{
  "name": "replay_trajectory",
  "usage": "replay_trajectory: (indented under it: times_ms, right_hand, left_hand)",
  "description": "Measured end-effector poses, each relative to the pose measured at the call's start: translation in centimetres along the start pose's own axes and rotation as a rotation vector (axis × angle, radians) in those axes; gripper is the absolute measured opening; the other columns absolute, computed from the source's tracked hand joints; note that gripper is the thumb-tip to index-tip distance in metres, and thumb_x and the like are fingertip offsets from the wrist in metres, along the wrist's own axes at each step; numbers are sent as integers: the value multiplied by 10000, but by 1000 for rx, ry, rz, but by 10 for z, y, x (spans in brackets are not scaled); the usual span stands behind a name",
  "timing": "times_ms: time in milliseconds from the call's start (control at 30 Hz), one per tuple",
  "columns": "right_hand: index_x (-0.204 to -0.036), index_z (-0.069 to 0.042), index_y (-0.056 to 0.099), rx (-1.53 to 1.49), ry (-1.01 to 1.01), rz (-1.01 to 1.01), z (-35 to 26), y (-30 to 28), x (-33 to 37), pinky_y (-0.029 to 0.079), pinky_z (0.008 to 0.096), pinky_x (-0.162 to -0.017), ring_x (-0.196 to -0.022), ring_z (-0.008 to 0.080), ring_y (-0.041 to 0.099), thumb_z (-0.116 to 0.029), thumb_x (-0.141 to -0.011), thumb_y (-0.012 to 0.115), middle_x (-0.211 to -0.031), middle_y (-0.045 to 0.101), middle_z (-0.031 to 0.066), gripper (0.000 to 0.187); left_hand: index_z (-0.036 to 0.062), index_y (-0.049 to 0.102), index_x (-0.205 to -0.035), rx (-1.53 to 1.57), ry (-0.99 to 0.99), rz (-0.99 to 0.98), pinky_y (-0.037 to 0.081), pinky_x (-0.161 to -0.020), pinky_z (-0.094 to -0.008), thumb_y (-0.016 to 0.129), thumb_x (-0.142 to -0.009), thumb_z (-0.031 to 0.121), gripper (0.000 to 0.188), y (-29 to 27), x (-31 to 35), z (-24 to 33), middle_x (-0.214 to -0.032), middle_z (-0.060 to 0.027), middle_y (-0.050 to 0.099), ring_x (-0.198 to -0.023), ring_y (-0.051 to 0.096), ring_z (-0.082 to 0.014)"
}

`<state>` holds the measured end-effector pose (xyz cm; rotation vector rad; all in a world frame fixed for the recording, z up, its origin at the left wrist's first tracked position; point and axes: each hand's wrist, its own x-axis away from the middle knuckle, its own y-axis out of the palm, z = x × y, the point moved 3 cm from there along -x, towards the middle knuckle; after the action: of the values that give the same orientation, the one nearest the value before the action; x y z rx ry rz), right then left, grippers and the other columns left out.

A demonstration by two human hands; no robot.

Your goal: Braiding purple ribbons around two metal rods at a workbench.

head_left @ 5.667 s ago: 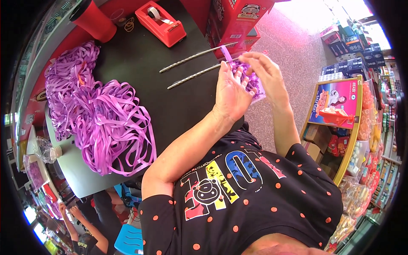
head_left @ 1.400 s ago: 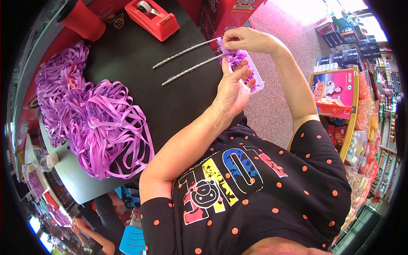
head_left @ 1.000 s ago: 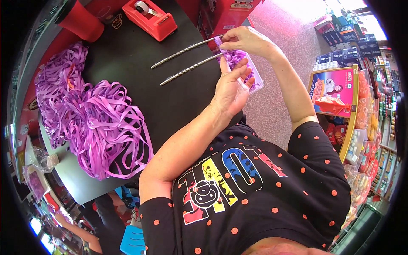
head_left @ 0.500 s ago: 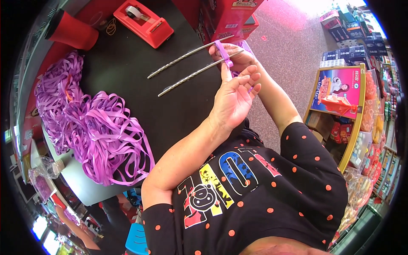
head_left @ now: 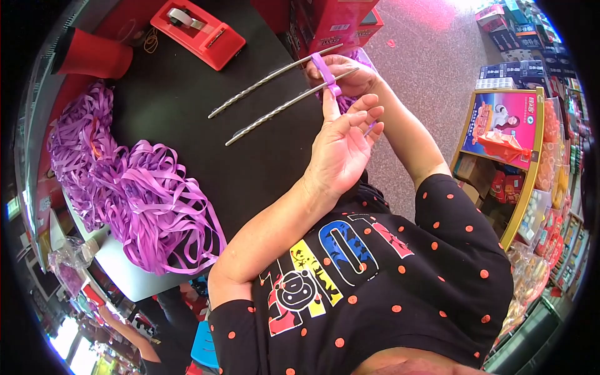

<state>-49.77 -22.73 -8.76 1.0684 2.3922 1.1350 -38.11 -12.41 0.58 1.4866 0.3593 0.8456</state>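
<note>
Two long metal drill bits (head_left: 275, 118) with twisted shafts lie side by side in the air above the black tabletop (head_left: 169, 112). A purple ribbon (head_left: 325, 72) is looped across both shanks. My right hand (head_left: 351, 74) grips the bits near their smooth ends, its fingers partly hidden behind them. Palm up, my left hand (head_left: 342, 150) has one finger against the ribbon's lower loop below the nearer bit. Its other fingers curl loosely, and a bit of purple ribbon shows among them. More ribbon hangs behind the right hand.
A large tangled heap of purple ribbon (head_left: 156, 200) covers the table's left side. Behind it stand a red cup-shaped container (head_left: 100, 53) and a red tape dispenser (head_left: 199, 32). Red boxes (head_left: 334, 25) are at the far edge. A display shelf (head_left: 506, 144) stands to the right.
The drill bits have shifted slightly left in the picture along with the table items. My left finger stays at the ribbon loop; both hands keep nearly the same pose.
</note>
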Motion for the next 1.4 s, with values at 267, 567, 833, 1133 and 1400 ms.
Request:
replay_trajectory:
  times_ms: [267,567,833,1133,1400]
  right_hand:
    - [-1073,-11,620,162,128,316,-37,28,20,524,285,-717,-791,133,630,-165,-885,616,-902,655,37,244]
    - [-1019,-29,657,494,222,606,-58,26,35,416,135,-557,-634,20,523,-180,-904,600,-776,601,-45,198]
    - [-1037,-26,653,281,-21,601,-41,37,43,423,183,-613,-683,42,479,-225,-922,591,-852,605,-22,239]
    - [-966,-32,670,403,139,480,-46,27,32,502,211,-670,-709,54,602,-180,-869,650,-816,665,3,178]
    - [-1035,-7,639,154,232,213,-26,9,13,538,261,-716,-775,133,653,-137,-867,643,-895,678,55,212]
  left_hand:
    - [309,68,-1472,-42,30,-14,392,-922,-354,516,-866,23,806,-2,1,0,-1159,-79,537,-1045,529,-186]
    - [334,107,-1471,-25,38,20,389,-973,-432,516,-841,1,822,-6,-1,-1,-1160,-90,548,-1085,519,-248]
    - [332,152,-1454,-4,16,-13,384,-986,-440,544,-852,62,767,-2,-1,0,-1138,-83,567,-1088,521,-250]
    - [282,333,-1326,13,14,4,386,-973,-432,581,-845,106,569,-1,-1,0,-1115,-72,584,-1085,527,-253]
    - [279,173,-1435,-25,8,-14,402,-915,-368,568,-846,153,719,1,1,2,-1103,-63,547,-1032,523,-200]
